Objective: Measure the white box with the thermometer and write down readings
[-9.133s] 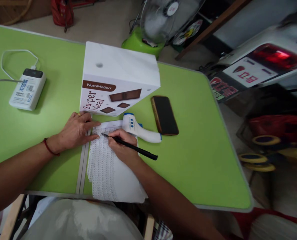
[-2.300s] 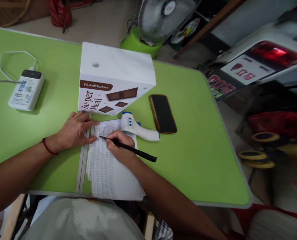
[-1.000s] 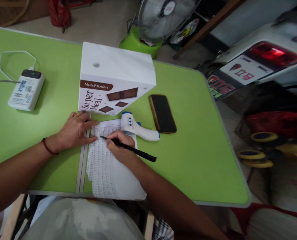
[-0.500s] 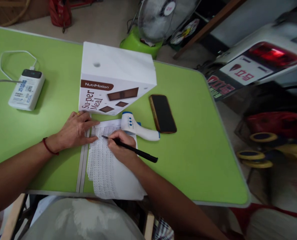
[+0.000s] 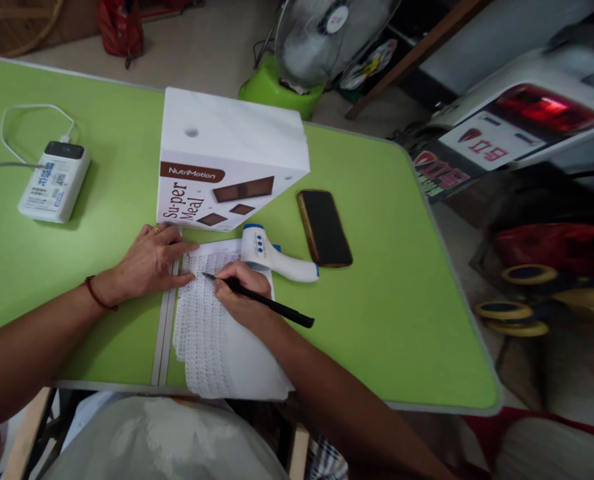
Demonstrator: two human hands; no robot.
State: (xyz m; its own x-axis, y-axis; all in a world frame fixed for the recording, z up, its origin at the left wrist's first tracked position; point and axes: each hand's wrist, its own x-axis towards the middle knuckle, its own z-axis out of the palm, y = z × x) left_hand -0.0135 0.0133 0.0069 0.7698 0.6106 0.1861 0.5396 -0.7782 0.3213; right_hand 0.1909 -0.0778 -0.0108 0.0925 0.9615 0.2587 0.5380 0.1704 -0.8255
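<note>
My right hand (image 5: 241,288) is closed around a black pen (image 5: 277,307), its tip on or just above a sheet of paper (image 5: 211,360). Rows of small handwriting cover the left side of the paper; its right side is blank, and its lower end reaches the table's front edge. With fingers spread, my left hand (image 5: 159,261) lies flat at the paper's upper left edge. Across the paper's top rests a white and blue infrared thermometer (image 5: 279,259), just beyond my right hand. Behind both hands stands a white box (image 5: 234,137) with brown print.
On the green table (image 5: 401,300) a phone (image 5: 325,228) lies right of the box. A white power bank (image 5: 54,181) with cables sits at the left. Beyond the table are a fan (image 5: 311,40) and a white vehicle's rear with a red tail light (image 5: 547,110).
The view has shifted very slightly. Both hands, the pen and the paper keep nearly the same places.
</note>
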